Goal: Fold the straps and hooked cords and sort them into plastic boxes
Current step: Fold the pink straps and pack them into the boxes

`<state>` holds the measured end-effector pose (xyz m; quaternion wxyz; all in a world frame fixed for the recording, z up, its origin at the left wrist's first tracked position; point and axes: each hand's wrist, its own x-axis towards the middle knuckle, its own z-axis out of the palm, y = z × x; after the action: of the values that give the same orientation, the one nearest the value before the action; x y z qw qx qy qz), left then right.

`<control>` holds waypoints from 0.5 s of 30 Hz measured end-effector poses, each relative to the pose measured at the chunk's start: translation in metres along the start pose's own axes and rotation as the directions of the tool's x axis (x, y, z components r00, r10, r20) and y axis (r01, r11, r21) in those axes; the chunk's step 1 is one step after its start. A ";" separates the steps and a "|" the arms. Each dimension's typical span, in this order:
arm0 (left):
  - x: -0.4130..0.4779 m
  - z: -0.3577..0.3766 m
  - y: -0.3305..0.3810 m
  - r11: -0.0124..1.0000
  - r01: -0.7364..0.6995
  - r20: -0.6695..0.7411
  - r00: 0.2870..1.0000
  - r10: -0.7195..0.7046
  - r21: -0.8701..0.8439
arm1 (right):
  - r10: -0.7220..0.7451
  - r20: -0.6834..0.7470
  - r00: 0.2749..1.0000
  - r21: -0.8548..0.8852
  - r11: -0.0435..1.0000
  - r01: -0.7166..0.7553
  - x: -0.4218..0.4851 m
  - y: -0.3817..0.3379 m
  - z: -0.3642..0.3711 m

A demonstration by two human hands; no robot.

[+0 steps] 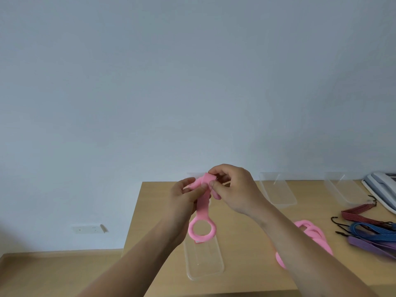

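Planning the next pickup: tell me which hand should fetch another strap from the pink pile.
Probably the right hand: the pink pile lies on its side, just past its forearm. The left hand would have to cross over. Both pinch the held strap.

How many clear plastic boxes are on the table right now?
3: front box under the pink strap, back middle box, back right box. Another may hide behind the left hand and right hand.
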<state>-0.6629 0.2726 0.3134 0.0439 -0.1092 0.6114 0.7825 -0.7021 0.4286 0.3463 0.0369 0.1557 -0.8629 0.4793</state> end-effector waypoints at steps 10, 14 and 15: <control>-0.004 0.002 0.000 0.989 0.140 -0.047 0.989 -0.143 -0.054 | 0.017 -0.108 0.994 0.131 0.991 -0.003 -0.005 0.006 0.006; -0.003 0.004 0.000 0.988 0.146 -0.084 0.985 -0.150 -0.060 | 0.017 -0.119 0.993 0.133 0.991 -0.001 -0.008 0.007 0.008; -0.003 0.004 0.001 0.988 0.142 -0.082 0.986 -0.146 -0.058 | 0.008 -0.119 0.993 0.125 0.992 0.007 -0.009 0.008 0.008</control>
<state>-0.6606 0.2764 0.3156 0.0711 -0.1879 0.5827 0.7875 -0.6955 0.4273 0.3335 0.0784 0.1287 -0.8273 0.5412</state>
